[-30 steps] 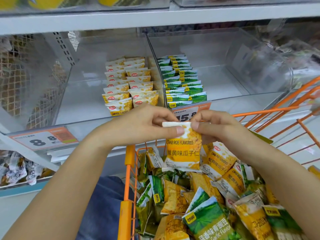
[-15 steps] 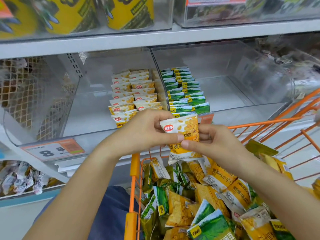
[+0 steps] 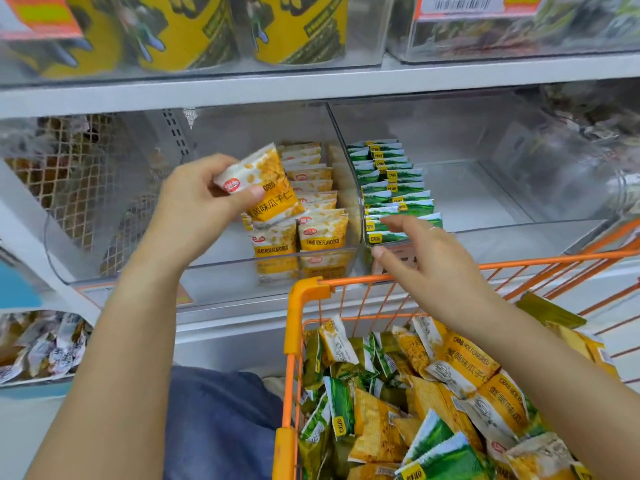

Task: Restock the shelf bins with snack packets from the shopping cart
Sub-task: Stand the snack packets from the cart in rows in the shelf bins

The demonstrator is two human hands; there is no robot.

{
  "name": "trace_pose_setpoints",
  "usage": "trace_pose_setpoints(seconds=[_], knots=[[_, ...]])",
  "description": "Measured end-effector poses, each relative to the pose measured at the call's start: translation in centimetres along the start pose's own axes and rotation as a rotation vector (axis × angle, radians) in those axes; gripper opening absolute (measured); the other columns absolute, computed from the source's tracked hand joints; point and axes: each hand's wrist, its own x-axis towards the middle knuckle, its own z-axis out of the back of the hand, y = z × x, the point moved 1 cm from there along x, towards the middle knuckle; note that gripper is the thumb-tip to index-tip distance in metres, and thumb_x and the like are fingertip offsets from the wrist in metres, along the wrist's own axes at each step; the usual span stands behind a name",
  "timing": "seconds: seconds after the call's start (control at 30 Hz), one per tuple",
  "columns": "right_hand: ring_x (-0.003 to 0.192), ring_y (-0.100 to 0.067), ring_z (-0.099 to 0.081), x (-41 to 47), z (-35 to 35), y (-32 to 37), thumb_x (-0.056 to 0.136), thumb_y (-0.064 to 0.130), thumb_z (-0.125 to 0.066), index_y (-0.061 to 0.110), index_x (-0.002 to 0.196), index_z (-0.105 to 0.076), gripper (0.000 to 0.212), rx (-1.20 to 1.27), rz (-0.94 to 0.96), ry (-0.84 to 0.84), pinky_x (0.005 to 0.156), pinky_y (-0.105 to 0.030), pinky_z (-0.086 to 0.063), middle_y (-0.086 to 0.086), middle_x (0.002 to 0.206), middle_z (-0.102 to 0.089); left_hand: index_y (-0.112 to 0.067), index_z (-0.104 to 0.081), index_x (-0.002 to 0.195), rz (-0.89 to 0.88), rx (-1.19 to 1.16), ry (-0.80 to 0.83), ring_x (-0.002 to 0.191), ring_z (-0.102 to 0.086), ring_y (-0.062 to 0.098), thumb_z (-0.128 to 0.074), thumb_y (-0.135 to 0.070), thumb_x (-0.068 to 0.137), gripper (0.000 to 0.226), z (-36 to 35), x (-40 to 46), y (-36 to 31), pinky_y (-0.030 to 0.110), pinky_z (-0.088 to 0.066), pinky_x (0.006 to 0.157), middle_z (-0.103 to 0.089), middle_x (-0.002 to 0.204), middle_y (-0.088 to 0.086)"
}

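My left hand (image 3: 194,209) grips a yellow crab roe snack packet (image 3: 268,187) by its top edge, tilted, over the left clear shelf bin (image 3: 214,268). That bin holds two rows of yellow packets (image 3: 313,202) standing upright. The right clear bin (image 3: 519,230) holds a row of green packets (image 3: 394,188) along its left wall. My right hand (image 3: 422,261) hovers empty, fingers loosely spread, just above the orange shopping cart's rim (image 3: 349,280), in front of the green row. The cart holds a pile of yellow and green packets (image 3: 433,403).
An upper shelf carries yellow containers (image 3: 180,32) and another clear bin with an orange price label (image 3: 478,3). A mesh-patterned bin (image 3: 65,181) stands at the left. Lower left lies a tray of wrapped snacks (image 3: 38,344). My blue-clothed leg (image 3: 221,424) is beside the cart.
My left hand lifted the yellow packet up and left over the left bin. My right hand let go of it and now hovers empty above the cart rim.
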Motion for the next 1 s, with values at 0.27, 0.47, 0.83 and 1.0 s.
trace_pose_setpoints(seconds=[0.27,0.47,0.83,1.0], knots=[[0.106,-0.028,-0.054,-0.3,-1.4,-0.8,0.089,0.054,-0.030,0.018,0.118,-0.063,0.057,-0.160,0.079,-0.061,0.093,-0.040,-0.039,-0.004,0.107,-0.066,-0.027,-0.064,0.095,0.129,0.637,0.229,0.087,-0.053,0.022,-0.074,-0.034,0.080,0.019,-1.9,0.4,1.5,0.031,-0.041,0.070,-0.062,0.091,0.001],[0.103,-0.027,-0.055,-0.4,-1.6,-0.8,0.091,0.050,-0.031,0.017,0.116,-0.064,0.053,-0.169,0.106,-0.085,0.096,-0.041,-0.039,-0.004,0.104,-0.067,-0.018,-0.070,0.108,0.183,0.621,0.400,0.102,-0.057,0.024,-0.079,-0.034,0.076,0.037,-2.6,1.0,2.2,0.034,-0.046,0.084,-0.065,0.118,0.004],[0.104,-0.024,-0.055,-0.5,-1.7,-0.8,0.092,0.047,-0.031,0.018,0.115,-0.064,0.050,-0.184,0.107,-0.101,0.097,-0.037,-0.035,-0.002,0.105,-0.066,-0.020,-0.058,0.073,0.247,0.700,0.734,0.074,-0.049,0.019,-0.086,-0.029,0.067,0.030,-3.6,2.3,1.6,0.031,-0.039,0.064,-0.055,0.079,0.000],[0.106,-0.024,-0.054,-0.5,-1.6,-0.6,0.092,0.047,-0.030,0.019,0.116,-0.063,0.050,-0.179,0.100,-0.096,0.099,-0.038,-0.035,-0.002,0.107,-0.066,-0.017,-0.058,0.065,0.161,0.668,0.610,0.070,-0.043,0.016,-0.089,-0.023,0.063,0.031,-3.6,2.0,1.8,0.028,-0.033,0.058,-0.048,0.069,-0.001]])
